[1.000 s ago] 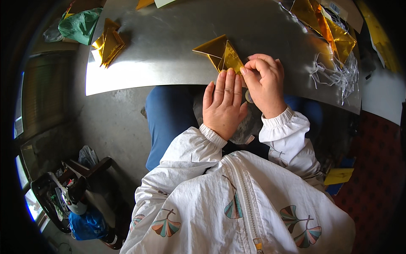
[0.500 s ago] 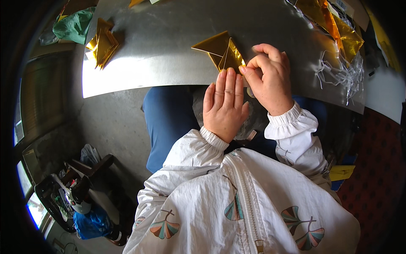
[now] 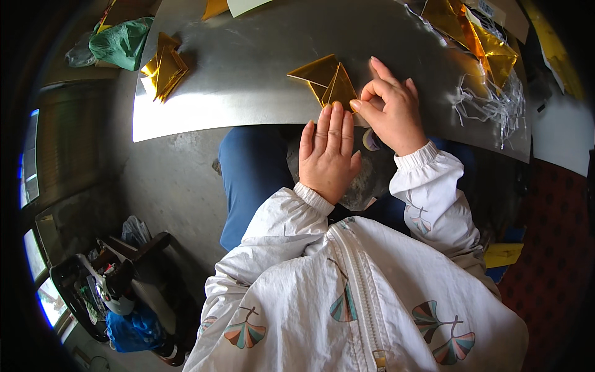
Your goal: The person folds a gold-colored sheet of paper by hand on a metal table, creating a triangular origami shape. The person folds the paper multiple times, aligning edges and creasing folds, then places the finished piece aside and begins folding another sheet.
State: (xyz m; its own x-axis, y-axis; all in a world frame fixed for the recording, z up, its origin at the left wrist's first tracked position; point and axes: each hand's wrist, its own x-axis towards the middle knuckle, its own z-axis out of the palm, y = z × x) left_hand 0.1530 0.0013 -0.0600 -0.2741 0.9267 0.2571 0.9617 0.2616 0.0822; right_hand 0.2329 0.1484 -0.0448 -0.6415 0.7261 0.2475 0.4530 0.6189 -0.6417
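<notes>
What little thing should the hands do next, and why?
Maybe press the right edge of the gold paper flat: the right hand has thumb and finger at that side, and the left hand rests its fingers over the lower end.

The near edge of a folded gold paper (image 3: 338, 88) is covered by the left hand's (image 3: 328, 155) fingertips, its right corner by the right hand's (image 3: 396, 118) thumb. The right leg (image 3: 451, 147) is mostly hidden. The table (image 3: 260, 62) and a white sheet (image 3: 246, 6) are cut off above, the jacket (image 3: 297, 266) below; a label (image 3: 485, 8) is too small to be read.
</notes>
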